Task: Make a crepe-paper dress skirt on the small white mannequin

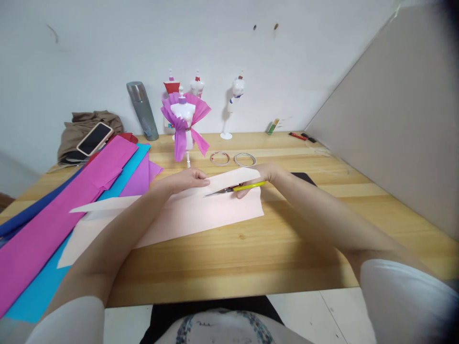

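A long sheet of pale pink paper [201, 215] lies across the table, with a cut running in from its right end. My right hand [256, 177] is closed on scissors [247, 187] with yellow handles, their blades pointing left along the cut. The upper strip of paper rises over part of that hand. My left hand [191, 179] pinches the upper strip to the left of the blades. Behind the hands stands a small white dress form [182, 112] wrapped in purple and pink paper.
Folded magenta paper [107, 165] and blue paper [39, 294] lie at the left, near a phone [95, 138] and a grey flask [142, 111]. Several more dress forms stand by the wall. Two tape rolls [245, 159] lie behind my right hand. A partition [394, 114] borders the right side.
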Demonstrator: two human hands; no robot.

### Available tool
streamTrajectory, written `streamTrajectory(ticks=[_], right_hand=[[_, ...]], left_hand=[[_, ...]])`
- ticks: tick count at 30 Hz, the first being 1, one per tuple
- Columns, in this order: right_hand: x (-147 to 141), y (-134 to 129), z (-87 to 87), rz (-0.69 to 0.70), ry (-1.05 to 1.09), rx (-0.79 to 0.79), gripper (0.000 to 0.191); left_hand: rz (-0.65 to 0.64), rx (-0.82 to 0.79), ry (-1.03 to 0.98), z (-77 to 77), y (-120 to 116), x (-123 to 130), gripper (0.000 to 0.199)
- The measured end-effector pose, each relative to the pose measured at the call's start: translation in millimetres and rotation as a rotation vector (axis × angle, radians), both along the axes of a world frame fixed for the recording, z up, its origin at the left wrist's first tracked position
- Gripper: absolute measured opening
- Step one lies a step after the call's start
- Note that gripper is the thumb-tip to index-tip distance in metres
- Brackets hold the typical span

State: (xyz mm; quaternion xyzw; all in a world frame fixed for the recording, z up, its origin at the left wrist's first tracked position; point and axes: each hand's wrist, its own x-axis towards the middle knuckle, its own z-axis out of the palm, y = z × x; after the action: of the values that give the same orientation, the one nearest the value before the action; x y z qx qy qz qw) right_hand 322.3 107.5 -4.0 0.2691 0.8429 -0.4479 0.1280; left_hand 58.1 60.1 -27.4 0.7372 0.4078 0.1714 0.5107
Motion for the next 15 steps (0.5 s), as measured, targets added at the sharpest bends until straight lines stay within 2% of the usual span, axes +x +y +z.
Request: streamTrajectory(ticks=[6, 15], right_hand=[[-2, 1, -3.4, -0.008, -0.008, 0.014, 0.068], [5, 14, -26.0, -0.035, 0.051, -0.015, 0.068]], left_hand=[[-0.020, 0.015, 0.023, 0.6, 1, -3, 0.035], [-0.019, 0.024, 0.041, -0.5, 1, -3, 0.036]])
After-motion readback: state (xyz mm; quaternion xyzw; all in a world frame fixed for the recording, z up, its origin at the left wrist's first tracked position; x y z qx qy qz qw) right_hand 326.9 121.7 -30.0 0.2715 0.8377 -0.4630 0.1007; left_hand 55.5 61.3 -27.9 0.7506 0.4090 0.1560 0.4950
